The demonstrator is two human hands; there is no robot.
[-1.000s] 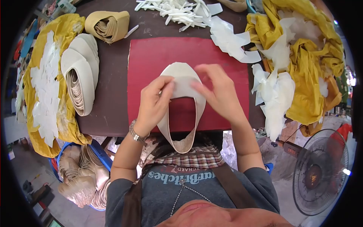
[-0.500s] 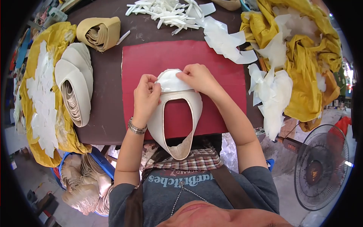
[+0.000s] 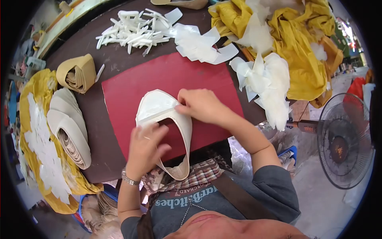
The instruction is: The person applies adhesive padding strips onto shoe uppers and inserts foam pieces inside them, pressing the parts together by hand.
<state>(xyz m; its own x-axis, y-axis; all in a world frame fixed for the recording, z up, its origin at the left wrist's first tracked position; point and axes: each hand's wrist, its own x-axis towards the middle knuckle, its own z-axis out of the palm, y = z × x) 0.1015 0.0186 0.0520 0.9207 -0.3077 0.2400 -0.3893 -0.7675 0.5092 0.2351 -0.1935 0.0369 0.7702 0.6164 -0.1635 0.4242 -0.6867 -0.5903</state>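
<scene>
A pale shoe upper point(image 3: 184, 133) with an open middle lies partly on the red mat point(image 3: 211, 83), its narrow end hanging over the table's near edge. A glossy white piece point(image 3: 158, 104) covers its rounded toe end. My right hand point(image 3: 201, 105) pinches the upper's right edge, beside the end of the white piece. Fingers spread and slightly blurred, my left hand point(image 3: 146, 149) is over the left side of the upper; whether it touches is hard to tell.
White strips point(image 3: 133, 30) and thin white sheets point(image 3: 199, 44) lie at the back. Stacked uppers point(image 3: 69, 125) and a tan roll point(image 3: 76, 73) are at left. More white sheets point(image 3: 264, 81) and yellow wrapping point(image 3: 300, 59) lie right; a fan point(image 3: 340, 141) stands beyond.
The white piece now lies along the toe of the upper. My left hand has let go and moved nearer the body with fingers spread. The view has turned, shifting the table's contents.
</scene>
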